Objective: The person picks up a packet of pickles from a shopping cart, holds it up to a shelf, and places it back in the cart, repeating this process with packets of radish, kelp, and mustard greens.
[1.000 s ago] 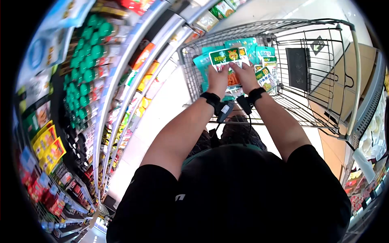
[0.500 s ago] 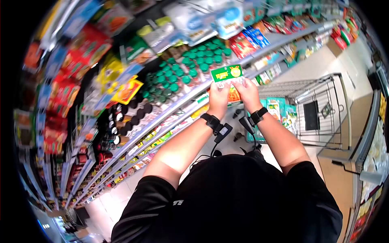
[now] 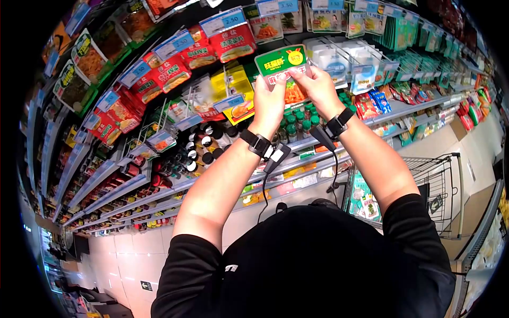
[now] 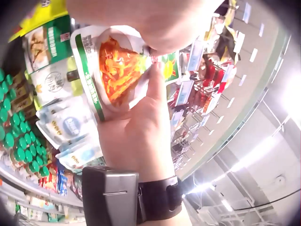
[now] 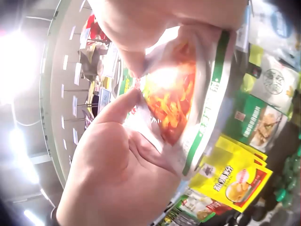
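Note:
A snack packet [image 3: 282, 61] with a green header and a clear window is held up before the shelves. Orange shredded strips [image 4: 117, 73] show through its window. My left hand [image 3: 269, 103] grips the packet's left side, thumb on the front. The right hand [image 3: 321, 91] grips the opposite side the same way, so the two thumbs come close together on the face. In the right wrist view the packet [image 5: 207, 101] bulges between both hands. The fingers behind it are largely hidden.
Red packets [image 3: 232, 43] and yellow packets [image 3: 233, 85] hang on shelf hooks ahead. Green-capped jars [image 3: 298, 127] stand on the shelf below the hands. At the right is a wire shopping cart [image 3: 450, 199] containing teal packets [image 3: 361, 193].
Both hands have lifted the packet out from over the cart up to the hanging packets. The view has swung left toward the shelves, leaving the cart at the lower right.

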Available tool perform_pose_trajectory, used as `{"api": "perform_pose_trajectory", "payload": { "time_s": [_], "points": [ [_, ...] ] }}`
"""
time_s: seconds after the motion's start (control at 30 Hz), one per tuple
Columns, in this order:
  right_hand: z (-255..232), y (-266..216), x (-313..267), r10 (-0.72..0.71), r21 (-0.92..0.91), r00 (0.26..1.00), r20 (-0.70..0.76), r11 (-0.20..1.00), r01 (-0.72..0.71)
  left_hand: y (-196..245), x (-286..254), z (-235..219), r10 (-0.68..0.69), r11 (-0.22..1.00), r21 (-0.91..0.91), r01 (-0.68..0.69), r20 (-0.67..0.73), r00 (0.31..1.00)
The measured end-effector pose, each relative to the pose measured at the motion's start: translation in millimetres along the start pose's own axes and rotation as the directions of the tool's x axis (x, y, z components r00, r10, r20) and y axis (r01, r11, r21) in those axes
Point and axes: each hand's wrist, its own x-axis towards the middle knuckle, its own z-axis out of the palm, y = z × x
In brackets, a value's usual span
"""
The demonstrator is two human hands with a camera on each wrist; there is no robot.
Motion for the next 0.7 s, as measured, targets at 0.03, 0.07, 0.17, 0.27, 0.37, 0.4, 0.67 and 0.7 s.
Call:
{"api": "perform_pose_trajectory", "payload": {
  "time_s": [0.03, 0.07, 0.17, 0.27, 0.37, 0.4, 0.67, 0.7],
  "points": [
    [3.8, -5.9, 9.0, -0.04, 0.046, 0.999, 0.018, 0.998, 0.039, 2.0, 10.6, -2.5, 0.004, 1.0, 0.02, -0.005, 0.012, 1.0],
    [3.7, -10.0, 20.3, -0.041, -0.006, 0.999, 0.024, 0.999, 0.041, 3.6, 21.2, -4.7, 0.006, 0.999, 0.04, -0.007, 0.026, 1.0],
    [8.0, -27.3, 53.4, -0.083, 0.083, 0.996, 0.04, 0.993, 0.079, 9.3, 55.5, -7.3, -0.053, 0.988, 0.146, 0.049, 0.024, 0.998],
    [4.9, -35.2, 95.3, -0.049, -0.014, 0.996, 0.073, 0.999, 0.05, 7.8, 88.9, -11.1, -0.056, 0.99, 0.136, 0.048, 0.052, 0.997],
    [12.6, -54.5, 119.5, -0.101, -0.064, 0.991, 0.083, 0.992, 0.106, 7.9, 113.6, -11.8, -0.022, 0.957, 0.291, 0.015, 0.022, 1.0],
    [17.2, -58.5, 127.6, -0.171, -0.105, 0.983, 0.059, 0.979, 0.177, 9.3, 119.2, -8.5, -0.003, 0.962, 0.274, -0.001, 0.014, 1.0],
    [2.6, -50.2, 167.0, -0.307, -0.026, 0.927, 0.214, 0.947, 0.319, 15.2, 134.4, 2.4, 0.032, 0.947, 0.321, -0.016, -0.044, 0.999],
    [2.8, -55.5, 161.5, -0.293, -0.08, 0.938, 0.184, 0.947, 0.311, 14.8, 132.8, 1.3, 0.097, 0.925, 0.371, -0.077, -0.035, 0.995]
  ]
}}
